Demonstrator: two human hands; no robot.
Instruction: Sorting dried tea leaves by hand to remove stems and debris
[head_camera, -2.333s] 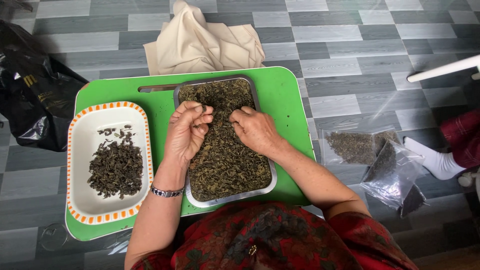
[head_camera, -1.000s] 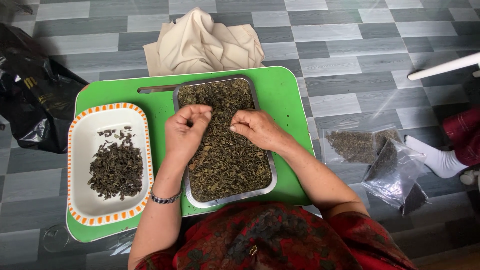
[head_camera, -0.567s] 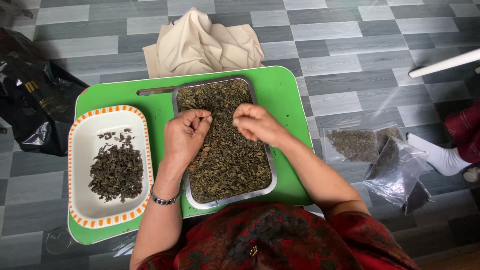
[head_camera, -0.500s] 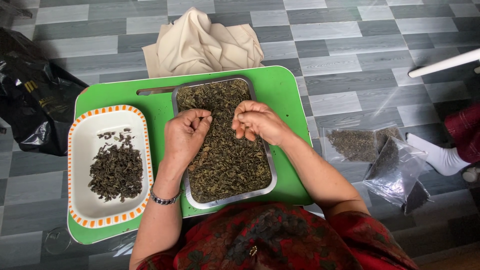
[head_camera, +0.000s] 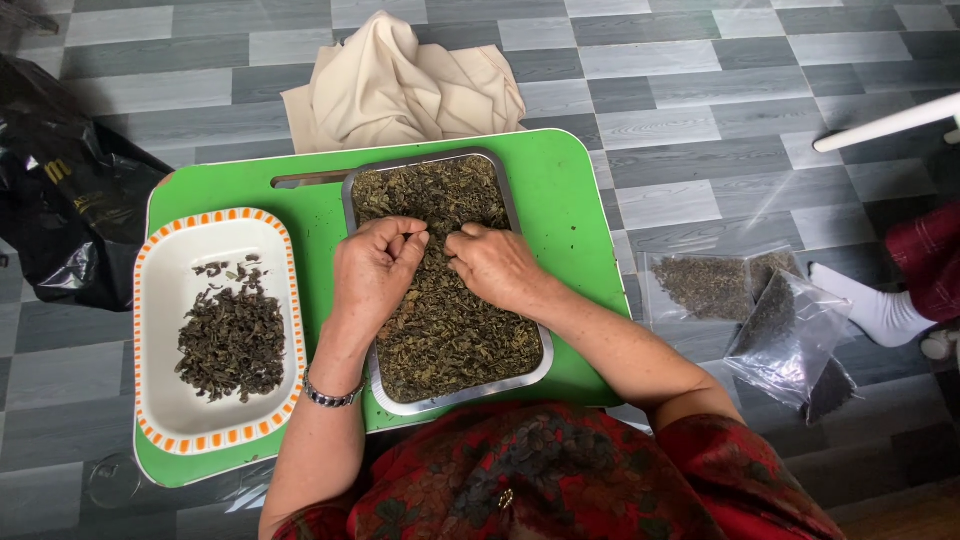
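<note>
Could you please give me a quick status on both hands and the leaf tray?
Left hand and right hand curled, fingertips in dried leaves. Metal tray full. Nothing between them.

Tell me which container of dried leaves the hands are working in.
The metal tray, under both hands on the green board; the white dish beside it sits untouched.

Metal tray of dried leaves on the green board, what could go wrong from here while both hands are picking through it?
The silver metal tray is filled with dried leaves nearly to its rim, so the left hand and right hand may well push bits onto the green plastic board. The white dish with an orange-dashed rim lies near the left forearm, which might nudge it and mix the sorted pile.
</note>
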